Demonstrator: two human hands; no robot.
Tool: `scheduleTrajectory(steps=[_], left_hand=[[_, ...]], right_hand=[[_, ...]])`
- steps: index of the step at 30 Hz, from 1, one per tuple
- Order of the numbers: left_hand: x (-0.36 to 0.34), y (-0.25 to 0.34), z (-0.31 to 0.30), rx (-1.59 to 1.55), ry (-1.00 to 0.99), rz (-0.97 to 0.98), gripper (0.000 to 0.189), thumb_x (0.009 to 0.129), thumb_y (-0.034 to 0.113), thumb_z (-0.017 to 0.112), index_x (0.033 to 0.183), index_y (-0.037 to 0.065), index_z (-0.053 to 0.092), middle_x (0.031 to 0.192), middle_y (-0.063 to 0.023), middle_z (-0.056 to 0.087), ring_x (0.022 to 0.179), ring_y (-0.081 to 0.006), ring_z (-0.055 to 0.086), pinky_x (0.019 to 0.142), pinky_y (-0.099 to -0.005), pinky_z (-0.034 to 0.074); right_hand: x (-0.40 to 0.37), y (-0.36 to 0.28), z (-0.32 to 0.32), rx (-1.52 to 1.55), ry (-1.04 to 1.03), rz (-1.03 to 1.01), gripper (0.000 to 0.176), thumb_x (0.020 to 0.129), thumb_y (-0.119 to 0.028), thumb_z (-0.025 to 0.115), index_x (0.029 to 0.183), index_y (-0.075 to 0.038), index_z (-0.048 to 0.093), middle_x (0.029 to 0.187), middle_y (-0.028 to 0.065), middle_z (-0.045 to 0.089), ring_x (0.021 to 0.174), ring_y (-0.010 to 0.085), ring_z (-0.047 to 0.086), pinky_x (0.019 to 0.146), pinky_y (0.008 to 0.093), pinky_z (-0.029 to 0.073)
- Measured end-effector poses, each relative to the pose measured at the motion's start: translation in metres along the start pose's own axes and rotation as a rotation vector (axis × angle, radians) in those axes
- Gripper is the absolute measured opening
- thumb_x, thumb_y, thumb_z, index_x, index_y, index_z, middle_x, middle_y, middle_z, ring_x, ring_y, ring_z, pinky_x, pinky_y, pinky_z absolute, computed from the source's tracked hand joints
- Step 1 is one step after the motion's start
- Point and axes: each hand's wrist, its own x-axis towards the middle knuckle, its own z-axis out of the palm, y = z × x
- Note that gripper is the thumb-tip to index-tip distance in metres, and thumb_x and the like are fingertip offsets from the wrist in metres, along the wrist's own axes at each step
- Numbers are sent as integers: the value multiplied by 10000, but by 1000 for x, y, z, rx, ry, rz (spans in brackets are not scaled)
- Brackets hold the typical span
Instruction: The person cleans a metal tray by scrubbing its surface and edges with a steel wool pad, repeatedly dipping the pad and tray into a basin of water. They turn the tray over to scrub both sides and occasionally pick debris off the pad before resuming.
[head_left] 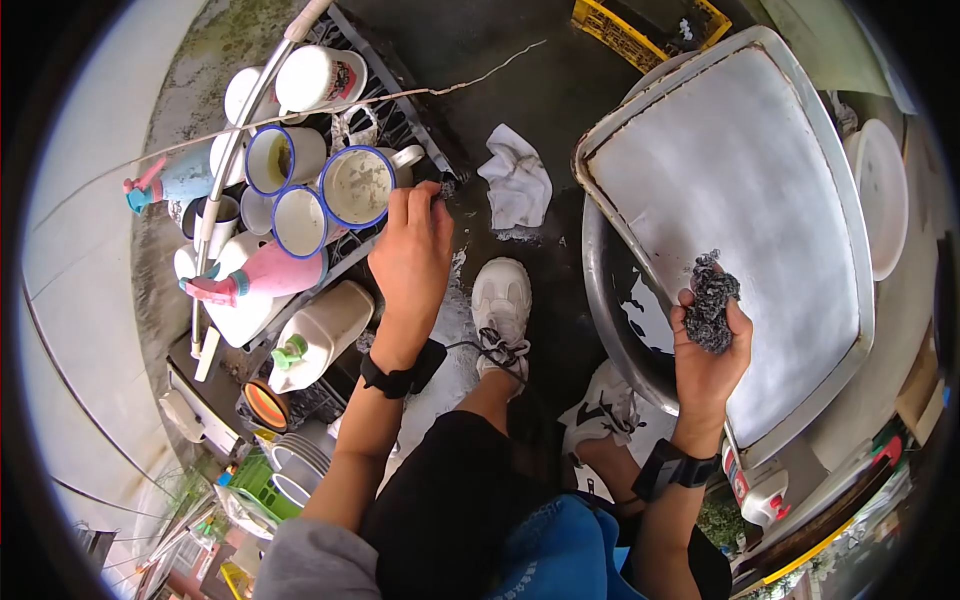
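My right hand (pixel 708 365) holds a dark grey steel wool scrubber (pixel 712 305) between thumb and fingers, in front of a large rimmed metal tray (pixel 770 200). The tray leans over a round metal basin (pixel 612 300) and hides part of it. On the left, my left hand (pixel 412 265) is closed in a pinch, with a small dark grey tuft (pixel 447 187) at its fingertips. Beside those fingers stands a blue-rimmed enamel mug (pixel 358 188), stained inside. A crumpled white cloth (pixel 515 178) lies on the wet ground between my hands.
Several more mugs (pixel 300 222), a pink spray bottle (pixel 275 275) and a blue one (pixel 185 175) crowd a black rack (pixel 430 140). A thin twig (pixel 440 92) and a pale pole (pixel 240 130) cross above. A jug with a green cap (pixel 325 335) sits near my left wrist.
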Motion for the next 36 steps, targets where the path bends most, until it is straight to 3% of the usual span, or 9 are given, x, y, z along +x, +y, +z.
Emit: scheduleTrajectory(steps=[6, 12, 18, 22, 24, 28, 32, 34, 36], left_hand=[[-13, -8, -10, -22, 1, -16, 178, 808, 95, 619, 978, 118, 573, 875, -43, 564, 574, -211, 582, 500, -321, 461], [-43, -27, -1, -34, 29, 47, 234, 762, 62, 636, 981, 114, 571, 882, -48, 565, 638, -225, 607, 525, -311, 482], [-86, -63, 55, 138, -382, 9, 247, 784, 137, 659, 1015, 123, 571, 964, -51, 583, 677, -250, 625, 558, -347, 501], [-41, -11, 30, -238, -282, 62, 152, 812, 168, 652, 941, 109, 599, 916, -48, 599, 676, -258, 623, 557, -341, 489], [-19, 26, 18, -346, -232, 122, 96, 811, 152, 649, 875, 95, 606, 868, -49, 595, 660, -247, 611, 554, -330, 481], [-11, 82, 25, -536, -324, 642, 102, 785, 103, 639, 867, 60, 597, 820, -35, 577, 681, -194, 579, 592, -302, 483], [-27, 124, 65, -451, -412, 896, 144, 742, 78, 597, 883, 49, 608, 850, -52, 571, 737, -226, 589, 671, -300, 502], [-29, 144, 85, -321, -304, 920, 220, 712, 80, 563, 920, 29, 616, 888, -81, 572, 827, -255, 589, 735, -313, 508], [-36, 155, 107, -223, -423, 860, 227, 710, 82, 565, 922, 23, 621, 901, -88, 582, 854, -254, 587, 763, -327, 504]], right_hand=[[-9, 3, 4, -347, -149, 117, 571, 761, -291, 546, 1194, 76, 481, 991, 141, 599, 845, 184, 593, 781, 283, 477], [-10, 15, 14, -546, -224, 322, 415, 795, -192, 524, 1140, 34, 570, 1005, 83, 619, 878, 130, 591, 811, 250, 457], [-7, 32, -17, -590, -48, 346, 328, 854, -144, 521, 1141, 1, 585, 971, 46, 604, 841, 92, 559, 775, 221, 439], [-8, 37, -26, -532, 14, 238, 389, 847, -162, 526, 1201, 0, 531, 1104, 66, 575, 942, 124, 572, 821, 252, 460], [-3, 40, -32, -625, 7, 175, 377, 847, -158, 529, 1189, -1, 540, 1104, 62, 571, 960, 120, 560, 827, 250, 452], [3, 35, -24, -561, 61, 129, 353, 848, -172, 550, 1162, -12, 574, 1063, 43, 567, 918, 129, 520, 853, 243, 397], [20, 44, -52, -988, 70, -112, 379, 853, -222, 571, 1150, 14, 572, 1068, 114, 599, 942, 218, 579, 866, 349, 432], [32, 55, -80, -1703, 229, -172, 436, 844, -260, 582, 1172, 26, 557, 1124, 223, 591, 993, 354, 587, 876, 409, 438], [38, 64, -95, -1719, 280, -63, 499, 799, -214, 633, 1241, -18, 512, 1111, 254, 584, 974, 384, 574, 852, 383, 443]])
